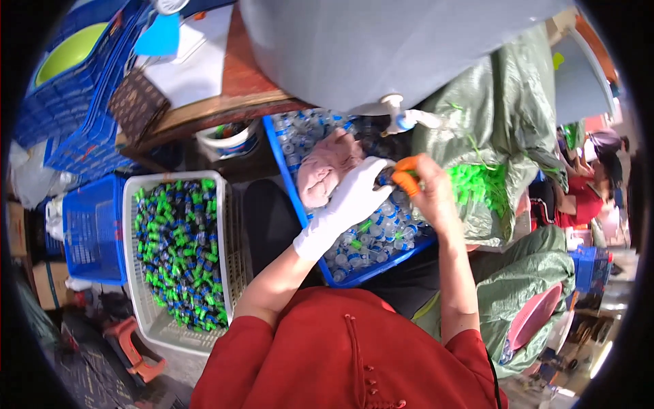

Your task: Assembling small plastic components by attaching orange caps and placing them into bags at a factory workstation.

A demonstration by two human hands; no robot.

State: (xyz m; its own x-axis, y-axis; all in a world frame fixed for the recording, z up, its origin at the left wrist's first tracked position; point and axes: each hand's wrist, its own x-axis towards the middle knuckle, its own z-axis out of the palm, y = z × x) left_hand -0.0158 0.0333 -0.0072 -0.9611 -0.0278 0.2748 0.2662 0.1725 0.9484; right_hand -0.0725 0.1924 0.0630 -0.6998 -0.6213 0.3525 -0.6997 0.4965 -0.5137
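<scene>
My left hand [364,191], in a white glove, is closed around a small dark bottle [385,178] over the blue tray. Orange covers wrap fingers of my right hand [424,185], which are bent and pressed together at the bottle's end; whether a cap sits between them is hidden. Below both hands, the blue tray [289,178] holds many small clear bottles [368,249] with blue bands. A pink cloth [332,167] lies on them beside my left hand. To the right of my right hand, bright green plastic caps [479,187] lie in a green sheet [470,88].
On my left stands a whitish crate [129,225] of small dark bottles with green tops. Beyond it are blue crates [95,232]. A large grey tank [381,48] with a white tap [402,117] overhangs the tray. A wooden table [255,85] and a white bucket [228,144] are far left; people sit at right.
</scene>
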